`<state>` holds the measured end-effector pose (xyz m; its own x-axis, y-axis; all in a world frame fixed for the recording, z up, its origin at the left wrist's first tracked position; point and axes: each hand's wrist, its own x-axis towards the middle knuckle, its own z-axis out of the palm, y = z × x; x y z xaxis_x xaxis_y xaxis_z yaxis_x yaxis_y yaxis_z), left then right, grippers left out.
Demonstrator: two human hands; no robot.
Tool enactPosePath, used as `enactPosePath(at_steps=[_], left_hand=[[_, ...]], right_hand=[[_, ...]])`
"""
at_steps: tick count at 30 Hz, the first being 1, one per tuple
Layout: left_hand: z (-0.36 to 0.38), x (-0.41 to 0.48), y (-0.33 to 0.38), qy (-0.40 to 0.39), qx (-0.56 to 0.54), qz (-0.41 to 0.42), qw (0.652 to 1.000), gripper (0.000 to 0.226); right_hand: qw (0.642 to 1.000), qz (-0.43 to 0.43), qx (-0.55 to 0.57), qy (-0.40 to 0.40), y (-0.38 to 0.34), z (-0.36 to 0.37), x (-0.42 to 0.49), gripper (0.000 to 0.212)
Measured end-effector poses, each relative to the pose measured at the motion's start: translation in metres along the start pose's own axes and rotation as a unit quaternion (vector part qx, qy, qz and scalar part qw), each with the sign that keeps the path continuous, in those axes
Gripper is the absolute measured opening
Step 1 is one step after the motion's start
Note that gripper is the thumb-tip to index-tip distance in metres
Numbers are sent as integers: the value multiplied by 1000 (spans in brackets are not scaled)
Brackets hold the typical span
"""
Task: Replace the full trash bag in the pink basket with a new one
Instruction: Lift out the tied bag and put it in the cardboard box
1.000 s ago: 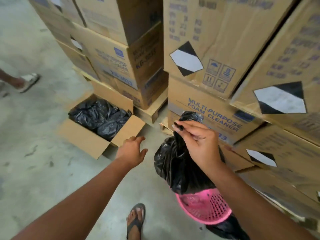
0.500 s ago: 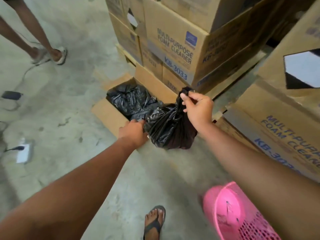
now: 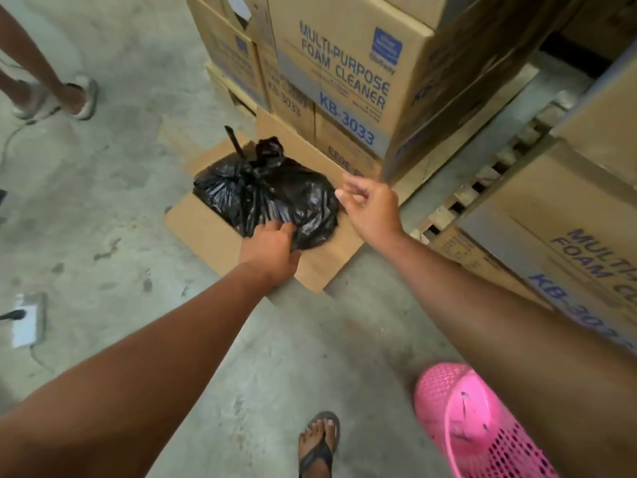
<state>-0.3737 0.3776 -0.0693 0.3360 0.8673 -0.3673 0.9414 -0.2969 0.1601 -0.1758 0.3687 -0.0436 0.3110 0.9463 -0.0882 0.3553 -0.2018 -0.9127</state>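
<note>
The full black trash bag (image 3: pixel 272 194), knotted at its top, rests in an open cardboard box (image 3: pixel 203 232) on the concrete floor, on top of other black bags. My left hand (image 3: pixel 270 250) presses on the bag's near side, fingers laid flat on the plastic. Just right of the bag hovers my right hand (image 3: pixel 370 205), fingers loosely apart and holding nothing. The pink perforated basket (image 3: pixel 472 426) lies at the lower right, partly behind my right forearm; no bag shows in it.
Stacked foam-cleaner cartons (image 3: pixel 344 63) on wooden pallets (image 3: pixel 458 198) wall off the back and right. Another person's sandalled feet (image 3: pixel 65 98) stand at the upper left. A white power strip (image 3: pixel 29 322) lies on the floor at left. My own sandalled foot (image 3: pixel 319 443) is at the bottom.
The bag came out of the pink basket and went leftward into the cardboard box. My right hand let go of the knot; my left hand moved onto the bag.
</note>
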Motion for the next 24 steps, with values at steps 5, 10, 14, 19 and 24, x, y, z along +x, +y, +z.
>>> enactPosePath(at_steps=[5, 10, 14, 19, 24], left_hand=[[24, -6, 81, -55, 31, 69, 996, 57], [60, -47, 212, -97, 55, 156, 981, 54], [111, -106, 338, -120, 88, 235, 960, 54], [199, -207, 487, -172, 77, 295, 937, 56], [308, -296, 612, -235, 34, 316, 919, 44]], right_hand=[[993, 86, -83, 9, 87, -67, -67, 34], [973, 203, -81, 71, 172, -165, -182, 28], [950, 271, -72, 135, 233, -259, -295, 28], [913, 347, -8, 215, 295, -365, -462, 24], [856, 448, 74, 249, 361, -436, -617, 32]])
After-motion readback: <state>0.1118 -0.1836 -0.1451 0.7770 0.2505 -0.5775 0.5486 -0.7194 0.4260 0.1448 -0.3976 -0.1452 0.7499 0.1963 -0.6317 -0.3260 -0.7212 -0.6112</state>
